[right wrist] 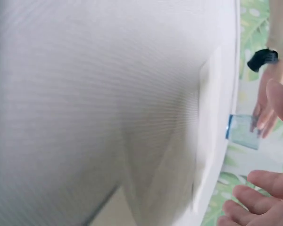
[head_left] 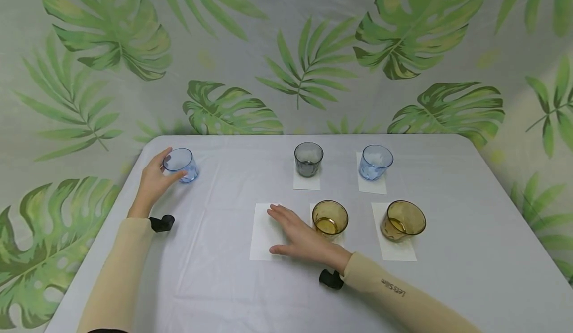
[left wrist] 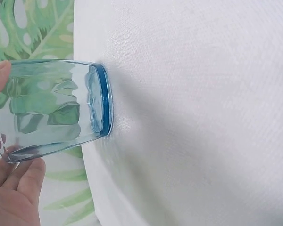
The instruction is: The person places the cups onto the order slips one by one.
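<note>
At the far left of the table, my left hand (head_left: 153, 180) grips a clear blue glass (head_left: 190, 170), thumb on one side and fingers on the other. In the left wrist view this blue glass (left wrist: 52, 101) has its thick base at or very near the white cloth. My right hand (head_left: 306, 238) is over a white paper rectangle (head_left: 263, 231), fingers spread and holding nothing. Just beyond its wrist stands an amber glass (head_left: 330, 212), its lower part partly hidden by the hand.
Farther back, a grey glass (head_left: 309, 160) and another blue glass (head_left: 376, 163) stand on white papers. A second amber glass (head_left: 405, 221) sits on paper to the right. The white tablecloth (head_left: 224, 283) ends at a leaf-patterned backdrop (head_left: 309, 69).
</note>
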The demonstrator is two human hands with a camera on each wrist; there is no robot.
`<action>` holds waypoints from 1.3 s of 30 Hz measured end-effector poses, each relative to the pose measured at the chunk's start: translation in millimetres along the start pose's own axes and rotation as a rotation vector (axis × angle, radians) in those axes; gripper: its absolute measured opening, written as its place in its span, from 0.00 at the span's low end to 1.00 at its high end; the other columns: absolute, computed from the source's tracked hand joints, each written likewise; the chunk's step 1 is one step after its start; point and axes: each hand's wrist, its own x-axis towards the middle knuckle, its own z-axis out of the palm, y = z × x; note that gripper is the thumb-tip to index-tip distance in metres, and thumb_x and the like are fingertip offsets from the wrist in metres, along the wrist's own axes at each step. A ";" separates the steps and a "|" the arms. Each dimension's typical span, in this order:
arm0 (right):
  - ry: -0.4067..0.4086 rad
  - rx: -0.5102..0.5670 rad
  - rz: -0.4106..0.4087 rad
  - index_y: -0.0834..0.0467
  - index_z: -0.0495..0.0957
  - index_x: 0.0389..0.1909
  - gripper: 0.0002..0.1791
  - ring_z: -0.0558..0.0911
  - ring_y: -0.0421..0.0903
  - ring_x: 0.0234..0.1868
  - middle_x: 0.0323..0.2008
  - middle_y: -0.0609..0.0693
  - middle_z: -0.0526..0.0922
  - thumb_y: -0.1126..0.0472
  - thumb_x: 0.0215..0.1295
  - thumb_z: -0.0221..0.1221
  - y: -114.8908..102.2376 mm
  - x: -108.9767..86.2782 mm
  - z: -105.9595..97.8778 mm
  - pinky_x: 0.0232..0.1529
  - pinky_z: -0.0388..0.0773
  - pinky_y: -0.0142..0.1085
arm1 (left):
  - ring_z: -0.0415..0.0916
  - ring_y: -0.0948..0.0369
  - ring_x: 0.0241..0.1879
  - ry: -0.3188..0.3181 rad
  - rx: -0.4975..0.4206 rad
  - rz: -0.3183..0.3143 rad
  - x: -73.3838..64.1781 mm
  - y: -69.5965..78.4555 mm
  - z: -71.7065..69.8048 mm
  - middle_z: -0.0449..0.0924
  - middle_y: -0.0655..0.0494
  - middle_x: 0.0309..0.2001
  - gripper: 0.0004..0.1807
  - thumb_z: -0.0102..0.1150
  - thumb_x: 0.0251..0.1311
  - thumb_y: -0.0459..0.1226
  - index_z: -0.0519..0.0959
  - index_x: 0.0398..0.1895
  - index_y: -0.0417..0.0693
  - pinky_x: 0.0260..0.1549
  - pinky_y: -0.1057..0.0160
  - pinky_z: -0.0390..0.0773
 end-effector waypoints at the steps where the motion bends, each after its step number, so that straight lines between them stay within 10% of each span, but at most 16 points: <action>1: 0.001 -0.005 0.005 0.63 0.54 0.72 0.45 0.50 0.52 0.73 0.72 0.56 0.53 0.53 0.60 0.66 1.2 0.0 1.2 0.70 0.51 0.46 | 0.55 0.41 0.67 0.003 -0.003 -0.003 0.1 0.1 0.1 0.53 0.33 0.70 0.46 0.67 0.57 0.39 0.52 0.74 0.38 0.63 0.47 0.59; 18: -0.023 -0.038 0.096 0.68 0.55 0.71 0.44 0.48 0.57 0.73 0.72 0.61 0.52 0.54 0.60 0.66 8.2 4.9 10.4 0.69 0.50 0.50 | 0.59 0.44 0.66 0.050 -0.053 0.011 -4.2 0.2 4.2 0.59 0.37 0.68 0.42 0.68 0.56 0.36 0.58 0.71 0.35 0.63 0.50 0.62; 39: -0.051 -0.124 0.153 0.68 0.56 0.70 0.45 0.47 0.56 0.73 0.72 0.60 0.51 0.55 0.59 0.67 9.1 15.5 14.3 0.70 0.48 0.47 | 0.62 0.46 0.64 -0.049 -0.093 0.182 -23.0 40.4 27.2 0.64 0.41 0.65 0.40 0.71 0.51 0.33 0.64 0.68 0.38 0.61 0.52 0.65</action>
